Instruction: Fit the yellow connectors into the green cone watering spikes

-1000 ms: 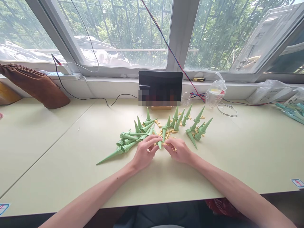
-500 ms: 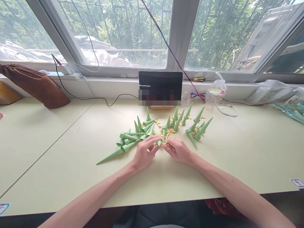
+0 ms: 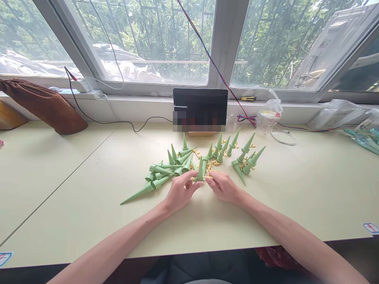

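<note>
Green spike [image 3: 200, 169] in hand, point up, near the middle of the desk [image 3: 177, 232]: that is where the work sits. The pale desk runs the whole width below the windows, and a dark tablet [image 3: 200, 107] stands at its far side, beyond the parts. To the left lies a loose heap of spikes [image 3: 162, 180], most of them on their sides; to the right, a group of spikes with yellow bits [image 3: 247, 144] stands mostly tip up, well apart from the heap.

The left hand [image 3: 182, 189] comes in from the left, its grip narrow around the wide bottom end of the spike, thumb on the near side. The spike's long axis is close to upright, leaning very little. The right hand [image 3: 224, 187] faces it from the other side, its grip pinched on a small yellow piece [image 3: 208, 177].

That piece lies just right of the spike's wide end, level with it, its own length running roughly sideways, across the spike's axis. The right hand is nearer to it; the left has the spike. Whether the piece touches the spike, I cannot tell. Smallest are the loose yellow bits [image 3: 215, 162] scattered just behind the hands.
</note>
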Action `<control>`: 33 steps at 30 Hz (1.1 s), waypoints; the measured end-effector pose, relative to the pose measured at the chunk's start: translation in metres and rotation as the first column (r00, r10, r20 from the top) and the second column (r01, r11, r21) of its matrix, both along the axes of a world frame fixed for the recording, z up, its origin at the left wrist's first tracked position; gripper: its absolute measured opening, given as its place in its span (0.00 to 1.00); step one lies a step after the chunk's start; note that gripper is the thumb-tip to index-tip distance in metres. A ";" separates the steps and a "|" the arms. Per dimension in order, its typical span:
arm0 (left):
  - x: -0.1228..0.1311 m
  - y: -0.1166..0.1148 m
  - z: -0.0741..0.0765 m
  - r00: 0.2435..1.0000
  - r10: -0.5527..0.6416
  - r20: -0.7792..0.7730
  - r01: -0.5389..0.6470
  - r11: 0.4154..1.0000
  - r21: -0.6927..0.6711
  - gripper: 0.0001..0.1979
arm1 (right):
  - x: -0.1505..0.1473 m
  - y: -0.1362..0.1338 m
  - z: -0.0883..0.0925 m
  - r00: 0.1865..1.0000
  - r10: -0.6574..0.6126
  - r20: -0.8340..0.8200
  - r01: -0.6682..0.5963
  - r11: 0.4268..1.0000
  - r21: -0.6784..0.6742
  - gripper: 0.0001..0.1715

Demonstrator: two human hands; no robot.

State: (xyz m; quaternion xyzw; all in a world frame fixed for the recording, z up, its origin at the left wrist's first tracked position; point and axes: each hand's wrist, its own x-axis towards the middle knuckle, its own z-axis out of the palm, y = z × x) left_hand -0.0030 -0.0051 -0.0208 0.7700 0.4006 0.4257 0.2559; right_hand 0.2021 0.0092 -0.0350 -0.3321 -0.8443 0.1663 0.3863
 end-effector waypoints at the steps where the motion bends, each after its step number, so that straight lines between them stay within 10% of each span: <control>1: 0.000 0.000 -0.001 1.000 0.012 -0.003 -0.012 1.000 0.008 0.15 | 0.000 0.000 0.000 1.000 -0.004 0.007 0.004 1.000 0.001 0.21; 33: -0.002 0.001 0.006 0.999 -0.046 0.009 0.047 0.993 -0.107 0.17 | 0.003 -0.003 0.006 0.993 0.023 0.119 -0.034 0.995 0.095 0.11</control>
